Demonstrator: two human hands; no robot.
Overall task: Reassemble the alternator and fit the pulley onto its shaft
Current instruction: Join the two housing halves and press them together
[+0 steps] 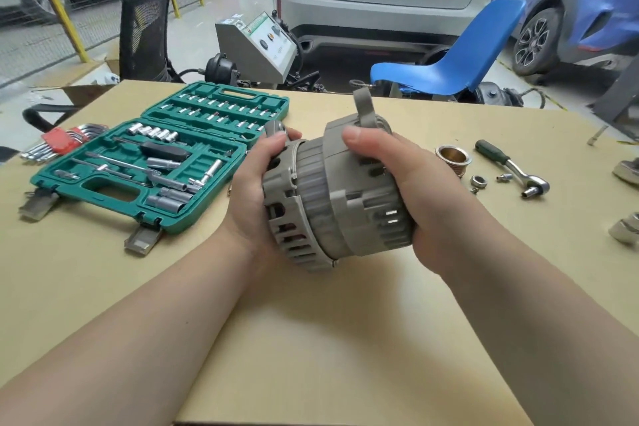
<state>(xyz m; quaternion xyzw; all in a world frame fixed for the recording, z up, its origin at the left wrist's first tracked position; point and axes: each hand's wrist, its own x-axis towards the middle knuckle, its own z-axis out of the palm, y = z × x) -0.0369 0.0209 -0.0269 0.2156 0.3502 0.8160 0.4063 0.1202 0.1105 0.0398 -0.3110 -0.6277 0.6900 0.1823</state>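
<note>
The grey alternator (332, 194) lies on its side, lifted a little above the table between both hands. My left hand (256, 190) cups its slotted left end, fingers curled over the top edge. My right hand (411, 190) grips the right housing half, thumb on top beside the mounting ear (363, 106). The brass-coloured pulley (453, 156) stands on the table to the right of my right hand. A small nut (479, 181) and a bolt (503, 177) lie beside it. The shaft end is hidden behind my hands.
An open green socket set case (162, 162) fills the table's left side, with hex keys (58, 142) beyond it. A ratchet wrench (511, 168) lies at the right. Metal parts (626, 228) sit at the right edge. A blue chair (449, 59) and cars stand behind the table (311, 339).
</note>
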